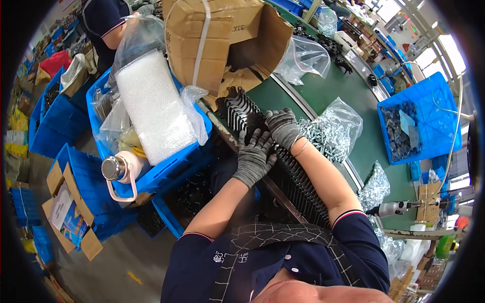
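A long row of black curved metal parts (301, 184), packed one behind another, runs along the near edge of the green workbench. My left hand (253, 160), in a grey striped knit glove, lies against the row with its fingers stretched out and slightly apart. Just to its right, my right hand (284, 128), gloved alike, is closed with its fingers curled over the row. Its fingertips hide exactly which parts they grip. Beyond both hands, shiny black curved parts (241, 112) continue toward a large open cardboard box (194, 48).
Clear bags of silvery hardware (328, 134) lie on the green bench (323, 93) at right. A blue crate (419, 118) stands farther right, near a power tool (394, 208). At left, a blue bin (177, 164) holds bubble wrap (154, 106) and a flask (124, 166). Another person (103, 28) stands far left.
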Tool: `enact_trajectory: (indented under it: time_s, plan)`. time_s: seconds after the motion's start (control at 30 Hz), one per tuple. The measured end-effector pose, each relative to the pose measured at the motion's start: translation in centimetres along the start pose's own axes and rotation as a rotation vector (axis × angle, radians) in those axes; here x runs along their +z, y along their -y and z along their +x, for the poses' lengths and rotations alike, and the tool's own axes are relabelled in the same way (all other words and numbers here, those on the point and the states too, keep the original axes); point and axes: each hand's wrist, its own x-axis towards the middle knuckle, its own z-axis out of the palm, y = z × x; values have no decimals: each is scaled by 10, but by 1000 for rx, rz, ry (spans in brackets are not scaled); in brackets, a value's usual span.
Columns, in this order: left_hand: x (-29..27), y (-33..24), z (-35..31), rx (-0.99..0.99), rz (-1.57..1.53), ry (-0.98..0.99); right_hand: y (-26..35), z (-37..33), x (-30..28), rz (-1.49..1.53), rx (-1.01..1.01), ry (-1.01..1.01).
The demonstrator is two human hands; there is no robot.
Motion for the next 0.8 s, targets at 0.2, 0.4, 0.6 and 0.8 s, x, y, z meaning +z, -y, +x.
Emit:
enact_trajectory:
  time_s: [0.2,0.4,0.6,0.8]
  plan:
    - [2,2,-1,-3,-9,0,6,-7,5,-27,45,-108]
    - [-3,1,1,0,-11,40,8,-1,4,-41,100,-24]
    - [-1,1,0,-1,-7,34,15,-6,6,-125,117,-218]
    - [9,4,-1,25,-29,-106,16,-4,-2,32,182,-10]
